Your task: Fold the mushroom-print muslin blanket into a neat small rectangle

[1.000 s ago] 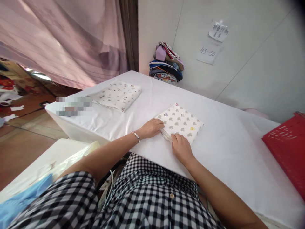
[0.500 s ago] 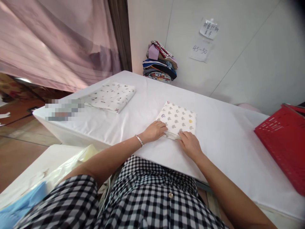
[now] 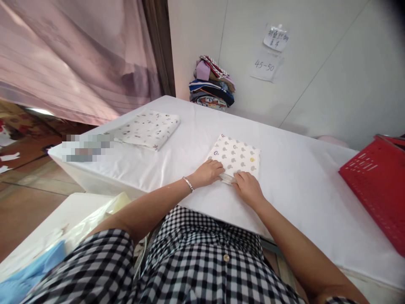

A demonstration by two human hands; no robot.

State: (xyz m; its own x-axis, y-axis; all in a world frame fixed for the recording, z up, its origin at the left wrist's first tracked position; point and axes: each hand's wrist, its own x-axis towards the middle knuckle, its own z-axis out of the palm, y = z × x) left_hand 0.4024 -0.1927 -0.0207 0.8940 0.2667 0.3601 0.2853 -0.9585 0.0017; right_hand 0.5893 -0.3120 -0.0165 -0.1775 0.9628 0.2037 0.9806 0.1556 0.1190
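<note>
A folded white cloth [image 3: 238, 154] printed with grey shapes and a few purple and yellow ones lies on the white-covered table [image 3: 294, 190] in front of me. Its layered near edge faces my body. My left hand [image 3: 209, 172] grips that edge at the left corner, fingers curled over the top. To its right, my right hand [image 3: 249, 186] pinches the same edge, fingers on top. Both thumbs are mostly hidden. Farther left lies a second folded white cloth [image 3: 148, 128] with small dark prints, touched by neither hand.
A red plastic basket [image 3: 376, 185] stands at the table's right end. Folded fabrics [image 3: 211, 84] are stacked by the wall at the back. A lower white surface at left holds clear plastic [image 3: 91, 219] and blue cloth [image 3: 34, 268]. A pink curtain [image 3: 79, 55] hangs at far left.
Both hands stay on the near edge of the cloth. My right hand has shifted slightly left, closer to my left hand, which has edged slightly right. The cloth lies in nearly the same place.
</note>
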